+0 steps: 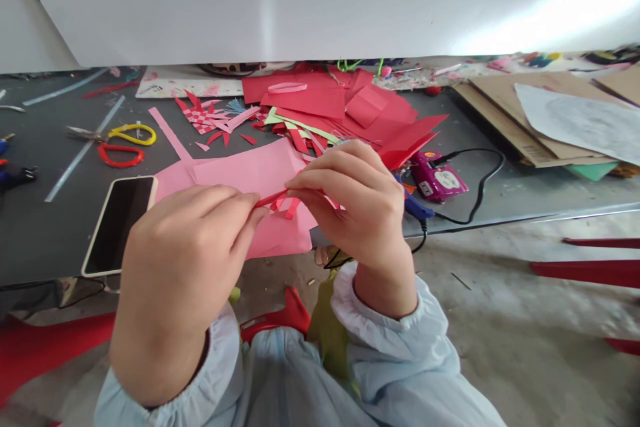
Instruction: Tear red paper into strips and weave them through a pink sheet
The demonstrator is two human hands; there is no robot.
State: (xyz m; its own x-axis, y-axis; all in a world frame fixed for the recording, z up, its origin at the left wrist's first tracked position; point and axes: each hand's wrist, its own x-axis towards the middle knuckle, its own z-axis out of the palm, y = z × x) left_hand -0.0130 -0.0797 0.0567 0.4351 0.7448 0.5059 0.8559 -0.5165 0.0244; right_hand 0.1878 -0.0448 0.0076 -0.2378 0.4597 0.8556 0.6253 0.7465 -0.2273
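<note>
Between my two hands a narrow red paper strip (273,199) is stretched, pinched at both ends above the table edge. My left hand (187,247) grips its left end between thumb and fingertips. With thumb and forefinger closed, my right hand (353,200) holds the other end; part of the strip is hidden behind those fingers. Pink paper sheets (240,167) lie beneath the hands. Small red paper pieces (291,208) show just below the strip, partly covered by my right hand.
Scissors (120,140) and a phone (117,223) lie left. Behind are a red-and-pink woven paper piece (203,117) and stacked red paper (320,103). To the right are a purple device (437,177) with a black cable, a blue tool (417,207) and cardboard (525,120). A white panel (320,0) stands behind.
</note>
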